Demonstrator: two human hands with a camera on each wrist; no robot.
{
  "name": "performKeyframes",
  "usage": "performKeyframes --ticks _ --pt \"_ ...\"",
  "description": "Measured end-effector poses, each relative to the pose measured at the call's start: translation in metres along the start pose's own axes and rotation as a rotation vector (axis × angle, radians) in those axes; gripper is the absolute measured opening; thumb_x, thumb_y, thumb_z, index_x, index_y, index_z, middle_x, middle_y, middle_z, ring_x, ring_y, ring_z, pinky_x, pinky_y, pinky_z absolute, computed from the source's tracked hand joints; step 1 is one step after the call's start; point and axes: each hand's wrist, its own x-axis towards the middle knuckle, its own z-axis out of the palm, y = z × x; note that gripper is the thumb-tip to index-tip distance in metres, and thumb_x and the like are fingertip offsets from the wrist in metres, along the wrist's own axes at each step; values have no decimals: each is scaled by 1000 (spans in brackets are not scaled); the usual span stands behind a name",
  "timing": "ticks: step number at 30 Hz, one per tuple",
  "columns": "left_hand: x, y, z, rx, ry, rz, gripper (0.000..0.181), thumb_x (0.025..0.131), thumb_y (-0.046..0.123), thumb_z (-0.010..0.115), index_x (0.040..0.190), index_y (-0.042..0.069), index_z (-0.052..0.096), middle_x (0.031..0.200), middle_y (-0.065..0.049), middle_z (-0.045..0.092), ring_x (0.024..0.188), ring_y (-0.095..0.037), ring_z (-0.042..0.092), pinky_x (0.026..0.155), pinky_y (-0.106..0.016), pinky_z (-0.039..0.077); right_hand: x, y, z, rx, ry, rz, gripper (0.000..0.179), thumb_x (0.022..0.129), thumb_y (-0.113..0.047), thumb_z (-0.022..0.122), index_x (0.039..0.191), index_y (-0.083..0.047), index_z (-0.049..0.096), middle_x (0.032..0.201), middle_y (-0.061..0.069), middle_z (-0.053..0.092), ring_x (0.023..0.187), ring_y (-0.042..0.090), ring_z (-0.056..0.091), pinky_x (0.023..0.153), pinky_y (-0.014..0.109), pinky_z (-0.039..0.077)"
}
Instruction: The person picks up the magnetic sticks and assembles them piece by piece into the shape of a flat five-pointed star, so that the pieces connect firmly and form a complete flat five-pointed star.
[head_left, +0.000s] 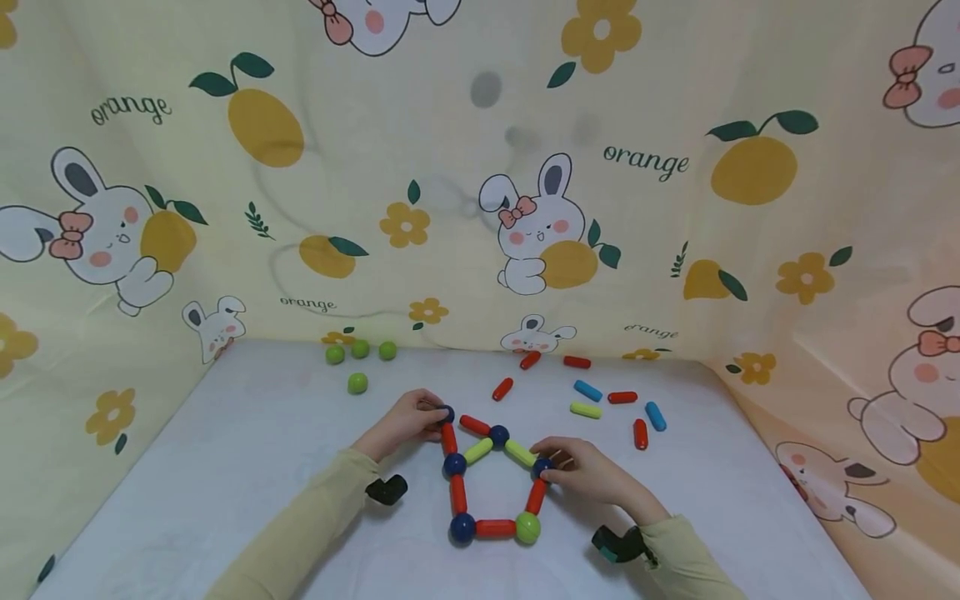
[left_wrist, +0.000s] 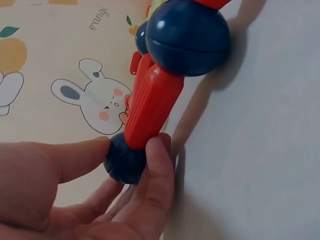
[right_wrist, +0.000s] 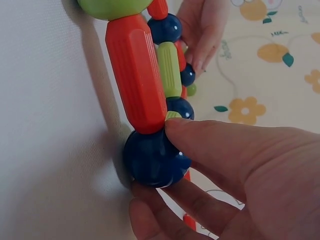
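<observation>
Two pinch grips at once: a dark blue end ball (head_left: 446, 414) in the left hand (head_left: 412, 419), a dark blue corner ball (head_left: 542, 469) in the right hand (head_left: 581, 469), thumb against fingers on both. Between the hands and back toward the body, a five-sided frame (head_left: 495, 528) of rods and balls, set out on the desk (head_left: 337, 550).

Trickiest spot, right by the left fingertips: a short red rod (head_left: 448, 438) from the end ball down to a dark blue shoulder ball (head_left: 454, 465), and just beside, an upper red rod (head_left: 474, 425) with its near end apparently unjoined. Too hard a tug there, and a likely pop-off at the rod's tip. Too quick a push inward, and a crooked join, or a snap onto the wrong side if magnetic, as seems probable.

Over to the right hand: a yellow-green rod (head_left: 520, 452) and a lower red rod (head_left: 536, 497) meeting at the pinched corner. Twist too much, and risk a skewed frame, perhaps even a split at the green ball (head_left: 528, 527) just bodyward. Careful beyond the left hand, too: loose green balls (head_left: 357, 383), prone to roll if bumped.
</observation>
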Motion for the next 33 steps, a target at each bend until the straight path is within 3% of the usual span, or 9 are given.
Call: performKeyframes --ticks 7,14,25,33 --pt "-2 2 12 106 63 42 25 91 14 65 112 -1 61 95 -13 63 71 -19 62 63 -28 56 0 3 0 28 -1 10 36 89 -14 68 124 -8 60 118 8 61 102 25 58 90 45 49" --pt "0 -2 12 176 104 95 23 89 16 69 108 3 65 90 -8 64 69 -18 61 63 -27 55 -1 3 1 38 -4 8 36 90 -14 67 125 -9 60 120 7 61 104 26 57 91 45 48" --pt "0 -2 7 116 50 102 22 92 12 65 111 1 64 93 -10 65 73 -18 63 66 -28 56 -2 2 2 41 9 12 35 90 -13 67 125 -9 61 118 8 61 103 27 57 91 46 48" --pt "-8 -5 2 57 -19 85 32 94 12 62 123 0 60 107 -13 64 80 -20 64 72 -30 56 -1 4 2 38 10 6 35 90 -13 67 125 -10 61 118 8 61 104 27 57 91 46 48"
